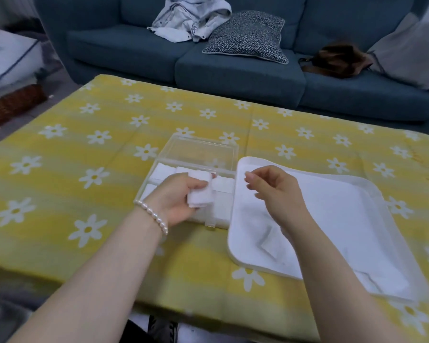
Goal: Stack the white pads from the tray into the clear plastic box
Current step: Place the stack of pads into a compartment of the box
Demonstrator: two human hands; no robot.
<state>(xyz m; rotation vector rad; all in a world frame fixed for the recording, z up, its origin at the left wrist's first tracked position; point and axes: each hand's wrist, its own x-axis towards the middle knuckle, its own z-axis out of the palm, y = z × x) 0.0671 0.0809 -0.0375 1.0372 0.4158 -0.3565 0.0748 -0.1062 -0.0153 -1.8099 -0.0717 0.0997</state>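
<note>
A clear plastic box (229, 154) with its lid swung back sits mid-table, and white pads (222, 184) lie inside it. My left hand (176, 196) hovers over the box's front half, gripping a small stack of white pads (200, 194). To the right lies a white tray (372, 194), where a few loose pads (270, 246) rest near its front left part. My right hand (275, 189) is over the tray's left side, fingers loosely curled and apart, with nothing seen in them.
The table wears a yellow cloth with white daisies (94, 144). Behind it stands a blue sofa (233, 70) with a patterned cushion (248, 37), a crumpled shirt (191, 18) and a brown bag (337, 59). A wicker basket (13, 105) sits on the floor at the left.
</note>
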